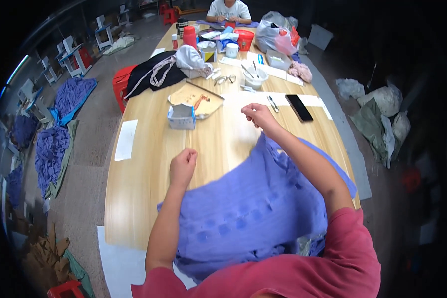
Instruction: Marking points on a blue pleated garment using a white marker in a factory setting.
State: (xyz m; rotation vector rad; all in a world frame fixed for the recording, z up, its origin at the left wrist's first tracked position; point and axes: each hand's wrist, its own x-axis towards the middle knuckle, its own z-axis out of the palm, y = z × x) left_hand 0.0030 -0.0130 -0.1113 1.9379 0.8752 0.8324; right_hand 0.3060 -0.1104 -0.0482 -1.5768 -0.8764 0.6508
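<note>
soft cloth held at its far edge

a blue cloth (253,208) drapes from the table (144,179) edge into the lap, between both forearms. the left hand (183,166) is curled closed beside its upper left corner; whether it pinches the hem cannot be told. the right hand (258,115) has fingers pressed together above the far edge, perhaps on a thread. the cloth looks light, limp and non-slippery; hems and corners seem the best hold.

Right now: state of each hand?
Left hand: closed in a fist, gripping the edge of the blue cloth.
Right hand: fingers pinched shut; whether it grips the blue cloth cannot be told.
</note>
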